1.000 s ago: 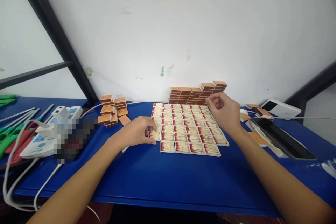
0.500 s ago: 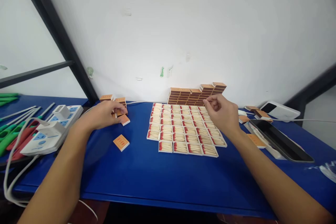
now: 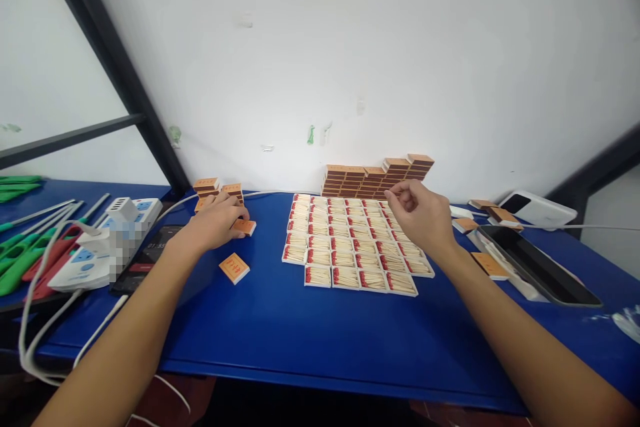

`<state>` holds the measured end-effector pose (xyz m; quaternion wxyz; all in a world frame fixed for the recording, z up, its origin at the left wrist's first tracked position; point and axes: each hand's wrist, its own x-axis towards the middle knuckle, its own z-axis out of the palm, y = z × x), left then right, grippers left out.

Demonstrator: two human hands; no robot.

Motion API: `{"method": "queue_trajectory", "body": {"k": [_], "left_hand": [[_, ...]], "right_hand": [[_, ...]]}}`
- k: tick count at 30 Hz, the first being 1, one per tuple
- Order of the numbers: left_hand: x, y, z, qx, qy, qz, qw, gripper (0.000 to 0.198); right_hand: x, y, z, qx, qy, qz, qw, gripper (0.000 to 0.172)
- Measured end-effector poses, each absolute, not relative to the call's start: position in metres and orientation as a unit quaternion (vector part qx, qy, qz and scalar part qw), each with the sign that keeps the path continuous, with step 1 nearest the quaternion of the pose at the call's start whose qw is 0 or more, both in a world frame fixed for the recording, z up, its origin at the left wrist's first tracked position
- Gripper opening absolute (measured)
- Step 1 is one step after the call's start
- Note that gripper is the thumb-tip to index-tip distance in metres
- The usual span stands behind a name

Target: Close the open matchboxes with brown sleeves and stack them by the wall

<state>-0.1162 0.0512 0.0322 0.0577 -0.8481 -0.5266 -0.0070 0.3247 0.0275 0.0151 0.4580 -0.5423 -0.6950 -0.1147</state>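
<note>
Several open match trays (image 3: 350, 243) lie in a grid on the blue table (image 3: 310, 333), red heads to the left. My left hand (image 3: 216, 221) rests over a small pile of orange matchbox sleeves (image 3: 213, 185) at the back left, fingers curled on one sleeve (image 3: 246, 227). Another orange sleeve (image 3: 234, 267) lies loose in front of that hand. My right hand (image 3: 423, 215) hovers above the grid's back right corner, fingers curled in a pinch, and what it holds is hidden. A stepped stack of closed matchboxes (image 3: 375, 177) stands against the wall.
A white power strip (image 3: 100, 240) with cables, a dark phone (image 3: 145, 257) and green and red scissors (image 3: 25, 253) lie at the left. A black tablet (image 3: 537, 265), a white power bank (image 3: 537, 208) and a few loose sleeves (image 3: 490, 265) lie at the right.
My left hand left the grid's front left tray, swung to the sleeve pile and settled on a sleeve. A loose sleeve showed up on the table. My right hand barely moved.
</note>
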Motion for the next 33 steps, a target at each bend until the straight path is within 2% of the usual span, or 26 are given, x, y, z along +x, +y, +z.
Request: {"method": "queue_trajectory", "body": {"k": [4, 6, 10, 12, 14, 15, 19, 20, 25, 30, 33], "left_hand": [[-0.105, 0.047, 0.030, -0.869, -0.482, -0.112, 0.024, 0.029], [-0.090, 0.040, 0.030, -0.865, -0.469, -0.178, 0.011, 0.028], [-0.053, 0.021, 0.026, -0.869, -0.389, -0.304, 0.000, 0.025], [-0.037, 0.015, 0.021, -0.874, -0.335, -0.352, 0.003, 0.027], [-0.027, 0.011, 0.016, -0.872, -0.297, -0.389, 0.000, 0.029], [-0.024, 0.010, 0.014, -0.868, -0.286, -0.405, -0.005, 0.030], [-0.017, 0.007, 0.012, -0.850, -0.273, -0.450, -0.025, 0.031], [-0.016, 0.006, 0.012, -0.845, -0.272, -0.459, -0.029, 0.031], [-0.006, -0.003, 0.012, -0.836, -0.264, -0.475, -0.072, 0.033], [-0.006, -0.005, 0.008, -0.845, -0.273, -0.450, -0.098, 0.041], [-0.009, -0.002, 0.003, -0.858, -0.275, -0.422, -0.102, 0.044]], "right_hand": [[0.323, 0.027, 0.018, -0.540, -0.690, -0.096, 0.472, 0.014], [0.316, 0.024, 0.020, -0.539, -0.678, -0.046, 0.498, 0.016], [0.282, 0.009, 0.018, -0.504, -0.618, 0.231, 0.558, 0.034], [0.261, -0.003, 0.015, -0.462, -0.607, 0.368, 0.532, 0.042], [0.244, -0.015, 0.012, -0.417, -0.621, 0.443, 0.494, 0.044], [0.239, -0.019, 0.012, -0.408, -0.620, 0.452, 0.495, 0.044], [0.232, -0.031, 0.019, -0.434, -0.533, 0.405, 0.603, 0.041], [0.231, -0.034, 0.020, -0.437, -0.522, 0.413, 0.605, 0.039], [0.219, -0.048, 0.017, -0.376, -0.613, 0.557, 0.415, 0.039], [0.224, -0.040, 0.011, -0.440, -0.581, 0.514, 0.453, 0.043], [0.226, -0.034, 0.007, -0.461, -0.575, 0.514, 0.438, 0.045]]}}
